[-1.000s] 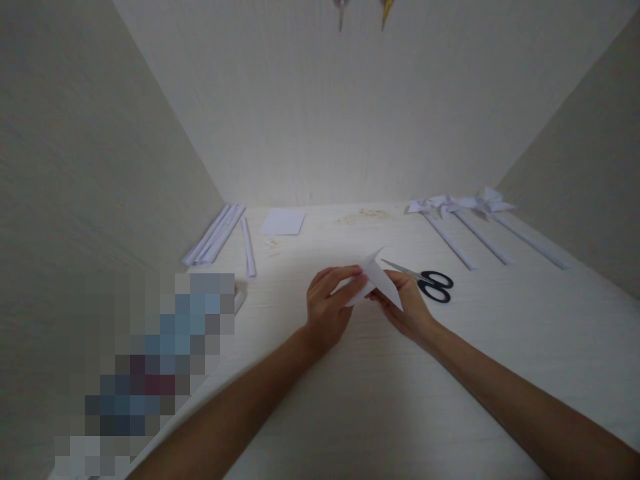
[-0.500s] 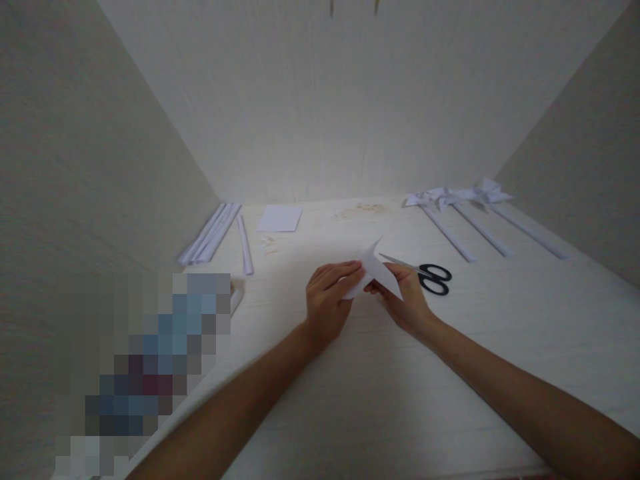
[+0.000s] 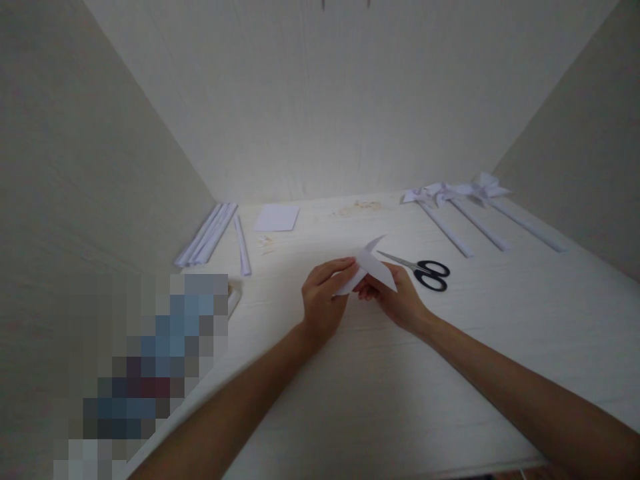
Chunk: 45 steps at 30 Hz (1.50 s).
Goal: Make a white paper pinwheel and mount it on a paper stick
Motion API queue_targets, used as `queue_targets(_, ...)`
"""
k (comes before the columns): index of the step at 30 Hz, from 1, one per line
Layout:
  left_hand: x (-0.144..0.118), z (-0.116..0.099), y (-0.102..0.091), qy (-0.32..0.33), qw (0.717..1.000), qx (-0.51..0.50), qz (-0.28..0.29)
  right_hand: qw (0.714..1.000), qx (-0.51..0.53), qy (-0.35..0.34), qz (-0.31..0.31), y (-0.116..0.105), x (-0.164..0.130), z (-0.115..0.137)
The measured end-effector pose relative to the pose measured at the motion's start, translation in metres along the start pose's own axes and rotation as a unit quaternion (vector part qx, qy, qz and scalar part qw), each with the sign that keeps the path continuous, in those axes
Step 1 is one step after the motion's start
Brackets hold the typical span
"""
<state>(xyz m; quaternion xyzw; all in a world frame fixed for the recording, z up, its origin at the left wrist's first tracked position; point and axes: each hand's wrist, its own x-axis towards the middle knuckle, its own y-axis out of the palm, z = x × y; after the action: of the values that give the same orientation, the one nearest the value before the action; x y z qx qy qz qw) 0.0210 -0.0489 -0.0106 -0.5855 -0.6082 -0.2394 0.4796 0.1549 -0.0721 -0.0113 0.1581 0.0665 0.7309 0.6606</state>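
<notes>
Head cam: folded white paper piece (image 3: 377,268) is held in the air above the pale wood-grain bench (image 3: 465,380), between both hands, near the middle.

Left hand (image 3: 326,293): grip pinching the left part of the paper, thumb on the near face, fingers over the top. Right hand (image 3: 403,293): fingers curled under and behind the right flap, touching it; thumb hidden, so can't tell if that grip is really pinching.

Delta vs 1 s ago: the right flap was flat and straight-edged, now bowed. The upper pointed flap now curves out to the right. Right fingertips show more clearly below the paper. Both hands still on the same piece.

Scissors with black handles (image 3: 433,275) lie just beyond the right hand, same spot on the bench. Three white paper rods with folded heads (image 3: 447,228) at far right, bundle of white paper tubes (image 3: 209,233) at far left, single white tube (image 3: 242,247) beside it, square white sheet (image 3: 277,218) at the back: all unchanged. Bench items slid slightly left and up in frame together, so camera motion. Pixelated patch at left, contents unreadable.
</notes>
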Motion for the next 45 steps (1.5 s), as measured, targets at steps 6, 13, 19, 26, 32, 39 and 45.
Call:
queue_targets(6,0.000,-0.001,0.000,0.000,1.000,-0.003,0.009,0.999,-0.041,-0.011,-0.025,-0.001,-0.001,0.001)
queue_targets(13,0.000,-0.001,0.000,0.000,1.000,0.004,0.006,0.997,-0.056,-0.023,-0.048,0.001,-0.002,0.002)
queue_targets(19,-0.002,-0.001,0.000,-0.010,1.000,-0.013,0.010,0.994,-0.087,-0.041,-0.049,0.002,-0.002,0.008)
queue_targets(26,0.001,-0.003,-0.002,-0.040,0.999,-0.023,0.028,0.994,-0.094,-0.022,-0.055,0.005,-0.001,0.010)
queue_targets(32,0.005,-0.006,-0.001,-0.047,0.995,-0.057,0.074,0.992,-0.091,-0.043,-0.078,-0.002,0.003,0.002)
queue_targets(39,0.006,0.000,-0.002,-0.150,0.964,-0.171,0.139,0.978,-0.120,-0.070,-0.157,-0.006,0.007,0.006)
queue_targets(45,0.006,0.009,0.002,-0.337,0.884,-0.309,0.097,0.960,-0.187,-0.120,-0.170,-0.008,0.005,0.004)
